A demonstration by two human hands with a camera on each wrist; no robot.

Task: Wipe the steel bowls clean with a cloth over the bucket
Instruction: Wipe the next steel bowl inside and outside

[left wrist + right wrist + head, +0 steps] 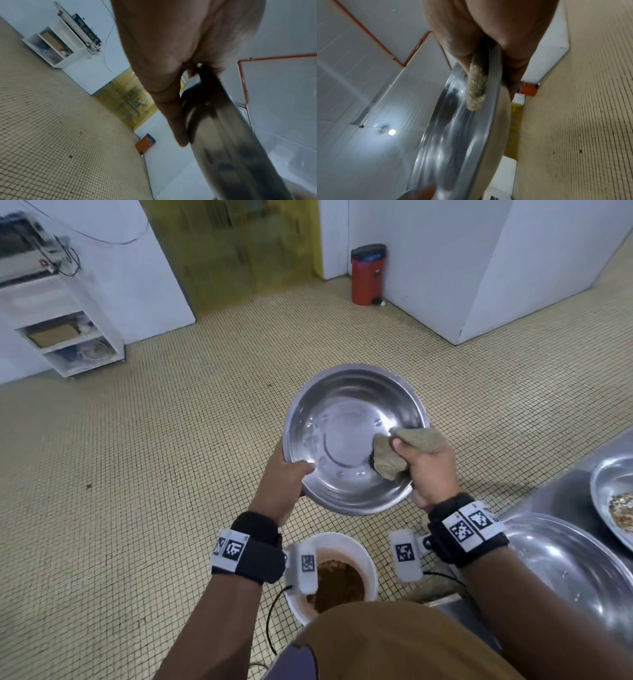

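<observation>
A shiny steel bowl (342,426) is held in the air, tilted toward me, above the tiled floor. My left hand (286,474) grips its left rim, thumb inside and fingers behind (175,121). My right hand (424,463) holds a beige cloth (394,457) folded over the bowl's right rim, thumb pressing it against the inner wall. The right wrist view shows the cloth (476,86) lying inside the bowl (453,135). A white bucket (346,541) with brown slop stands on the floor below, nearer to me than the bowl.
A steel counter (561,498) at right carries a large steel bowl (565,563) and another bowl with food scraps (616,494). A red pedal bin (367,273) stands by the far wall, a white shelf unit (65,337) at left.
</observation>
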